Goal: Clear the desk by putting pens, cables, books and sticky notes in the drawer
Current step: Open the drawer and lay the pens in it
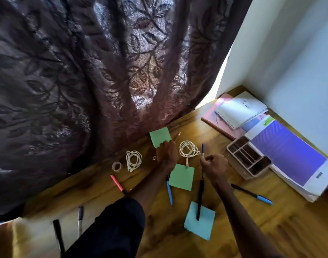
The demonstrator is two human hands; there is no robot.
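Left hand [166,154]: grips light green square sticky note [159,138] by its near edge.
Right hand [214,165]: curled round slim purple pen [202,148], which points away.
Coiled white cable [188,150]: on wooden desk [271,220], between both hands, plug end trailing toward the person.
Drawer: not in view.

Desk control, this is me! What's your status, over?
Left hand gripping green sticky pad and thin pen. Right hand pinching purple pen. Coiled cable between the hands. Drawer out of view.
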